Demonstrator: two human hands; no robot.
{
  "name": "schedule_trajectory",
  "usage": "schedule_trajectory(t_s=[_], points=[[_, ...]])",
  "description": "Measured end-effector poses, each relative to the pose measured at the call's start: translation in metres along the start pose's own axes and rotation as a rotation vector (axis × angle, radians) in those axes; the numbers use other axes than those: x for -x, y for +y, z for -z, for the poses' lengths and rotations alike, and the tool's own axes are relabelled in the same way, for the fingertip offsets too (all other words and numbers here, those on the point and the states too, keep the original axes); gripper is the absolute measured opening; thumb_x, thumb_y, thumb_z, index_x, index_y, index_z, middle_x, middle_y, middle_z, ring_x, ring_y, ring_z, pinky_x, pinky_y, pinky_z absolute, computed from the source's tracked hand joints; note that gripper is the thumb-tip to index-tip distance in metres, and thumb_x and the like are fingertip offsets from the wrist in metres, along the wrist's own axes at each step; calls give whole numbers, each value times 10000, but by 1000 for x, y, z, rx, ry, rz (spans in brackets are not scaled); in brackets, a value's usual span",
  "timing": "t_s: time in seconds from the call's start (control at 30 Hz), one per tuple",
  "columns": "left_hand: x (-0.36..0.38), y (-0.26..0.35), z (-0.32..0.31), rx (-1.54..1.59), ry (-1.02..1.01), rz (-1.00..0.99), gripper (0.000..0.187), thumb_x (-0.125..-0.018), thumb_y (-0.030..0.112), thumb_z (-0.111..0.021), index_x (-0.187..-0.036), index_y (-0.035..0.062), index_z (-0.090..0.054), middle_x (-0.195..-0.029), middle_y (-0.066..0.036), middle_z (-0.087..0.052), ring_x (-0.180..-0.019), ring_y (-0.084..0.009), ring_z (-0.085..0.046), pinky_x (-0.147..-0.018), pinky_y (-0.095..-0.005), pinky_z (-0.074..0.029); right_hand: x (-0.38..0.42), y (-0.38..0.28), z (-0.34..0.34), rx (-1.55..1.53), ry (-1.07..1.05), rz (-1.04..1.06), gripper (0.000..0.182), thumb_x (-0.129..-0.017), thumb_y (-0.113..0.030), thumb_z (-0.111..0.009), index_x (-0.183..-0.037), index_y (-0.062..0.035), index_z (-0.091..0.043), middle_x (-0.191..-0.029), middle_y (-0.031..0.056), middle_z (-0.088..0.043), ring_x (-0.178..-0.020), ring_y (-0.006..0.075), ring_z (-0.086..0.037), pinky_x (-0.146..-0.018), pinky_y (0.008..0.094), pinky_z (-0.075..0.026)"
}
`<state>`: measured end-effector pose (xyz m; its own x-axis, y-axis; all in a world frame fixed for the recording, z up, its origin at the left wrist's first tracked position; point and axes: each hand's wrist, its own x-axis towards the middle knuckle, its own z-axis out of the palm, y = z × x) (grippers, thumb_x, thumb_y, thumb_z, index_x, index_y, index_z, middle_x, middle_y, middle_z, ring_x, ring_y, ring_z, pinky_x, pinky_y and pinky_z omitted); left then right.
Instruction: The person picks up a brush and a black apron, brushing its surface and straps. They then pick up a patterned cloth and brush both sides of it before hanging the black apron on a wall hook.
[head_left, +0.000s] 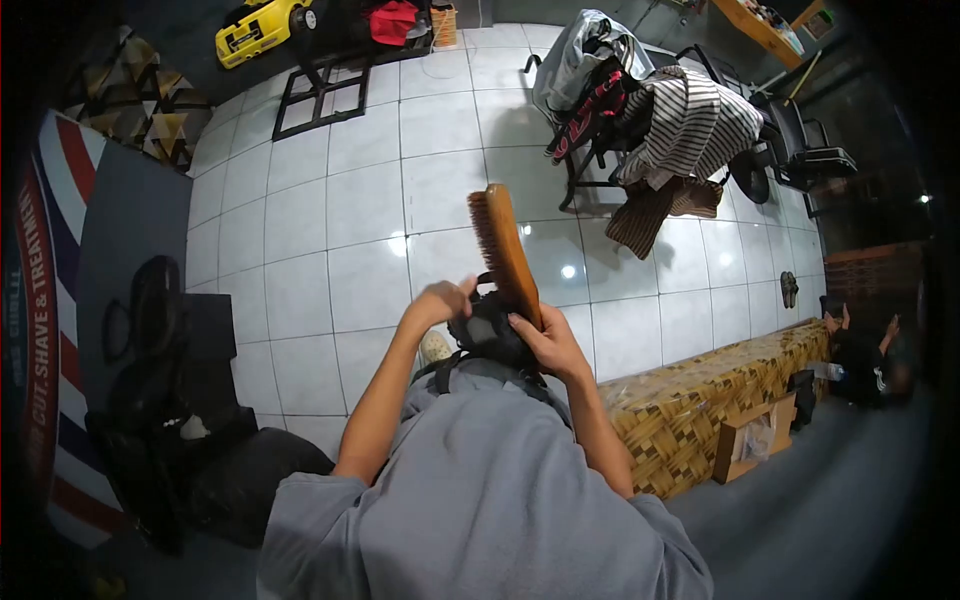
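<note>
In my right hand (555, 343) is a wooden brush (512, 255), held upright by its lower end. Dark bristles line its left side. A black waist bag (492, 328) with a grey patch sits at my front, just below and left of the brush. My left hand (444, 302) is at the bag's left edge, its fingers curled in beside a dark strap. What those fingers hold, if anything, is hidden.
A chair with striped cloths (690, 125) stands ahead on the tiled floor (365, 210). On my right run a patterned bench (690, 400) and an open cardboard box (750, 440); a person (868, 365) is beyond. A black chair (150, 400) is at left.
</note>
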<state>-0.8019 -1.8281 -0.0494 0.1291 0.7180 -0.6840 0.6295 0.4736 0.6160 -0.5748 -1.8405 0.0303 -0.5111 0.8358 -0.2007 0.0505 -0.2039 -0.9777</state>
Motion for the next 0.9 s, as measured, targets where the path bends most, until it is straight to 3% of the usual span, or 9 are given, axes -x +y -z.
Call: schedule_trajectory(t_s=[0.03, 0.17, 0.4, 0.5, 0.6, 0.73, 0.8, 0.87, 0.9], points=[[3, -1, -6, -88, -60, -302, 393, -951, 376, -421, -1085, 62, -615, -904, -175, -645, -828, -313, -614, -782, -340, -462, 1, 1, 4, -29, -3, -47, 224, -898, -145, -584, -1036, 30, -573, -751, -27, -518, -682, 62, -433, -607, 224, -381], [23, 35, -19, 332, -105, -277, 302, -943, 155, -423, -1201, 34, -525, -1047, -38, -593, -971, -138, -522, -835, -262, -422, 4, 9, 6, -42, -16, -33, 239, -892, -148, -591, -1051, 29, -573, -767, -34, -522, -695, 55, -433, -618, 218, -385], [13, 32, -30, 518, -200, -339, 366, -950, 236, -413, -1197, -4, -536, -1137, -45, -575, -998, -135, -529, -898, -277, -412, 8, 4, 4, -53, 20, -7, 249, -888, -154, -595, -1060, 26, -585, -785, -33, -532, -705, 59, -441, -632, 218, -395], [37, 53, -24, 484, -212, -113, 418, -961, 300, -379, -1180, -10, -552, -1150, -56, -574, -1025, -142, -525, -919, -280, -404, 9, 1, 8, -39, 2, -43, 249, -896, -165, -588, -1048, 32, -584, -787, -24, -549, -719, 61, -465, -652, 218, -413], [35, 34, -35, 558, -329, -250, 471, -964, 347, -352, -1170, -19, -565, -1158, -71, -576, -1038, -154, -521, -924, -287, -400, 11, -17, 11, -49, 110, -129, 236, -903, -177, -581, -1012, 32, -589, -799, -10, -579, -739, 64, -500, -662, 220, -430], [58, 42, -29, 553, -400, -400, 553, -981, 440, -317, -1082, 4, -641, -1036, -79, -634, -939, -151, -550, -898, -280, -401, 8, -50, 39, -142, 235, -227, 242, -921, -202, -565, -1032, 12, -543, -719, 38, -582, -628, 91, -545, -604, 228, -447], [50, 23, -37, 445, -364, -441, 509, -969, 433, -400, -963, 2, -671, -904, -61, -642, -865, -127, -538, -834, -272, -414, 0, -45, 61, -361, 286, -85, 293, -934, -223, -542, -1063, 39, -509, -722, 54, -581, -622, 110, -548, -579, 230, -443], [31, -8, -57, 335, -322, -480, 470, -960, 408, -449, -924, -8, -666, -833, -42, -626, -814, -117, -520, -778, -270, -421, -11, -61, 73, -626, 443, -51, 363, -952, -243, -492, -1119, 78, -473, -947, 156, -611, -771, 204, -631, -701, 271, -517], [40, 2, -54, 383, -281, -485, 424, -949, 360, -502, -780, -11, -617, -659, 25, -521, -668, -72, -439, -615, -257, -387, -19, -55, 83, -586, 433, -38, 387, -949, -253, -481, -1135, 87, -465, -1025, 181, -589, -836, 222, -632, -738, 291, -521]])
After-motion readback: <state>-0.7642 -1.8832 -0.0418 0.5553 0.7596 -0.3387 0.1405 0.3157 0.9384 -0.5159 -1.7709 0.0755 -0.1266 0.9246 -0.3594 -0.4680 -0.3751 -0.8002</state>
